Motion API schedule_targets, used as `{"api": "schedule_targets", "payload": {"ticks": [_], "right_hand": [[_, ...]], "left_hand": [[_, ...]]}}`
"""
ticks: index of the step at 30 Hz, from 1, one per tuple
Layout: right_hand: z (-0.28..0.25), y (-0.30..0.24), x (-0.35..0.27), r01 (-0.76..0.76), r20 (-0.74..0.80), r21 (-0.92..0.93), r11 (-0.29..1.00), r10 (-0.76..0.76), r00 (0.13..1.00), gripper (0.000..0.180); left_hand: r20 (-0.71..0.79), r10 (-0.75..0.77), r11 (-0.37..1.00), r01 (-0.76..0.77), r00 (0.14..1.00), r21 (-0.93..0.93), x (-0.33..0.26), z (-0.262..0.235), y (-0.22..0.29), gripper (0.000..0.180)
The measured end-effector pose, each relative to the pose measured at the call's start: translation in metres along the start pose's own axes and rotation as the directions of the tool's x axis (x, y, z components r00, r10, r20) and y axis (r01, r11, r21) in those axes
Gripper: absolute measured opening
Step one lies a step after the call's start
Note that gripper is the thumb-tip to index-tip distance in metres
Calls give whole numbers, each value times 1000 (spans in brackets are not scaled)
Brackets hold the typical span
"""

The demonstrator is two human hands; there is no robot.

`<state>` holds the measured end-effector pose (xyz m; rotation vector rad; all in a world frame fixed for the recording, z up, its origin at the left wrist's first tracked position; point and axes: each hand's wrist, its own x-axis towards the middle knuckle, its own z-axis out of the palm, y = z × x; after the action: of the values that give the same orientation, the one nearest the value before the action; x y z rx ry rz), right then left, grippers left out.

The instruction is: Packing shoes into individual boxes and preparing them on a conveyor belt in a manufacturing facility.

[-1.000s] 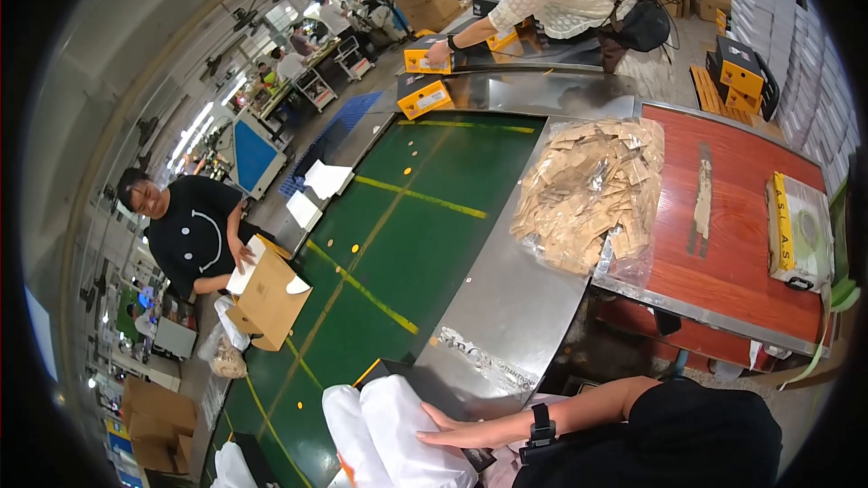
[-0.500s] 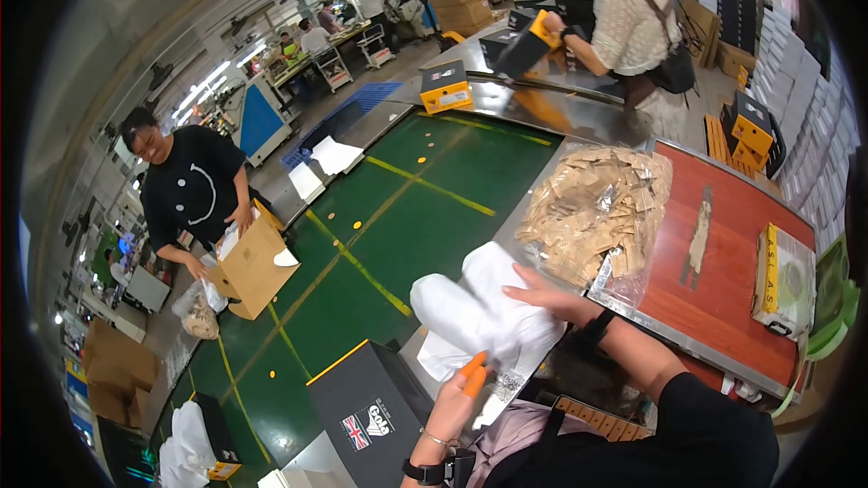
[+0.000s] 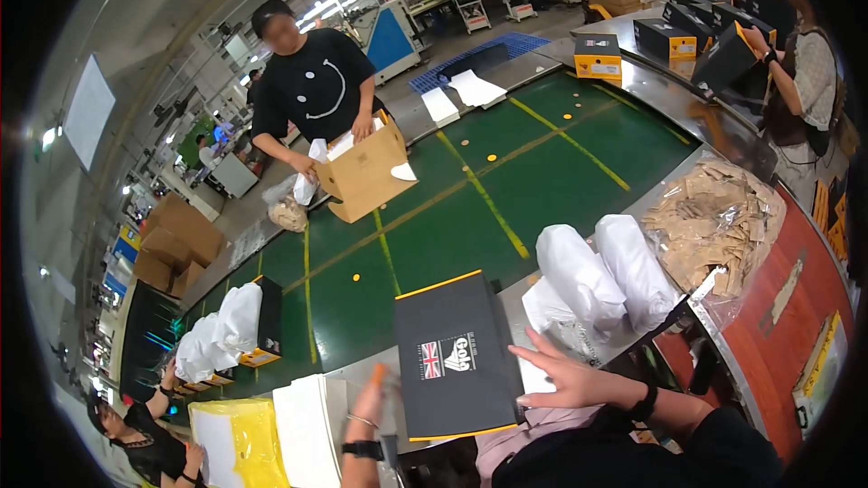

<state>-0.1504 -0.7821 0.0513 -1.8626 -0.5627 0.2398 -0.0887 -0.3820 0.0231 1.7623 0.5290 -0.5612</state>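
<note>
A black shoebox [image 3: 457, 357] with yellow edges and a small flag print lies closed in front of me, between my two hands. My right hand [image 3: 570, 378] has its fingers spread at the box's right side, with nothing in it. Close to the box's left side, my left hand [image 3: 369, 402] is slightly blurred and seen edge-on, its fingers stretched out and an orange cover on one fingertip. To the right of the box, two white paper-wrapped bundles [image 3: 583, 276] lie side by side on white paper, apart from my hands.
A green belt [image 3: 434, 244] runs beyond the box. Across it, a person handles an open brown carton [image 3: 366, 172]. At right sits a clear bag of tan pieces [image 3: 714, 221]. White sheets [image 3: 307, 425] and more wrapped bundles [image 3: 221, 330] are at left; another person holds a black box [image 3: 728, 59].
My hands have let go of the white wrapped bundles, which now lie on the right. Both hands have moved to the sides of the black shoebox. My view has turned left.
</note>
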Motion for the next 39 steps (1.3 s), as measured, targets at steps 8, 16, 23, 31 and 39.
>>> {"api": "schedule_targets", "payload": {"ticks": [8, 16, 23, 31, 39], "right_hand": [[11, 3, 37, -8, 10, -215, 977, 10, 1000, 76], [-13, 7, 64, 176, 399, -310, 934, -40, 916, 69], [-50, -112, 131, 299, 129, -77, 951, -288, 949, 75], [-124, -134, 106, 208, 49, -240, 948, -202, 978, 29], [-216, -83, 78, -167, -56, -94, 981, 163, 985, 38]], "left_hand": [[190, 281, 899, -189, 941, -394, -45, 63, -17, 83], [220, 308, 617, -18, 925, -787, -70, -13, -20, 56], [372, 669, 574, -129, 643, -809, -68, 69, 128, 64], [44, 957, 220, -817, 286, 533, -24, 99, 129, 66], [-21, 183, 964, -175, 983, 202, 34, 7, 34, 27]]}}
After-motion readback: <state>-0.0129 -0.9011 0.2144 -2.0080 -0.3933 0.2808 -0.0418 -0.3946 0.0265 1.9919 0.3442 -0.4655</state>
